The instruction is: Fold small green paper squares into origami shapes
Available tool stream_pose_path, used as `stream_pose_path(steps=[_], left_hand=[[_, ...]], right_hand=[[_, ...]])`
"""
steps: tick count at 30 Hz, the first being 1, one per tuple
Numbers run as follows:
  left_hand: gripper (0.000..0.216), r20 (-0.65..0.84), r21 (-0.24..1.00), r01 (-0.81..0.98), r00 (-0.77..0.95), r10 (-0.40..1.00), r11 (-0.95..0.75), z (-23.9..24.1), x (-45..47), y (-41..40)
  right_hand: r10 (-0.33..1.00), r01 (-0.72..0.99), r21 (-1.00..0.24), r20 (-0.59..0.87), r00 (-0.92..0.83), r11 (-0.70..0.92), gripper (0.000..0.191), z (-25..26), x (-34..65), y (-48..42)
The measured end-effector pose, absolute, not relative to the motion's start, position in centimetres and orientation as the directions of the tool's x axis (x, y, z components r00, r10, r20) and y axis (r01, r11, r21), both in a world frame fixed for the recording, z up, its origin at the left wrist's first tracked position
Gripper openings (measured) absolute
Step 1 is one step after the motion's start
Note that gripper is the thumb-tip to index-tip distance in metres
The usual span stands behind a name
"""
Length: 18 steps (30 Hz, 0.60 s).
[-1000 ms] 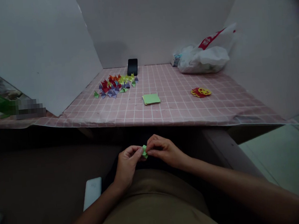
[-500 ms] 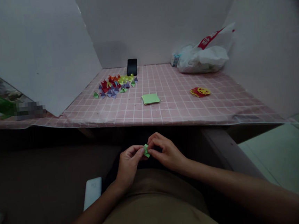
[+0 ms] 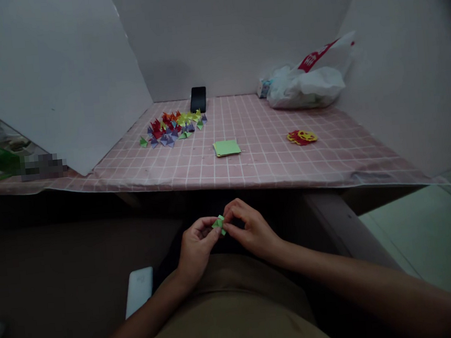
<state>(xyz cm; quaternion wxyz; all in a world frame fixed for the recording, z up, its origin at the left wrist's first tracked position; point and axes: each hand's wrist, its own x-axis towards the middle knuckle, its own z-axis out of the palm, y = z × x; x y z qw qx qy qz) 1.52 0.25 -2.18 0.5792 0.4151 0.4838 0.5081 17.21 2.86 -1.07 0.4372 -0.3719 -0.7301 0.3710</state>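
Green paper point(image 3: 220, 223) between fingertips point(image 3: 231, 230) (folds unclear)

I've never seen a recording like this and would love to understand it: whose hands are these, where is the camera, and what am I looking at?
There's no machine here. You see a person's bare hands through one head-worn camera looking forward and down. Below the table's near edge, the left hand and right hand hold a small folded green paper at their fingertips. On the pink checked table are a cluster of small colourful folded papers, a dark phone, a stack of paper with green on top, some red and yellow cut-out pieces and a white plastic bag.
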Motion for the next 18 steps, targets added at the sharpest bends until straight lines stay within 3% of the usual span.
stream_pose_path(steps=[18], left_hand=[[0.021, -0.171, 0.973, -0.157, -0.002, 0.985, 0.169, -2.09, 1.74, 0.35]], right_hand=[[0.833, 0.348, -0.788, 0.344, -0.434, 0.507, 0.014, -0.95, 17.59, 3.12]])
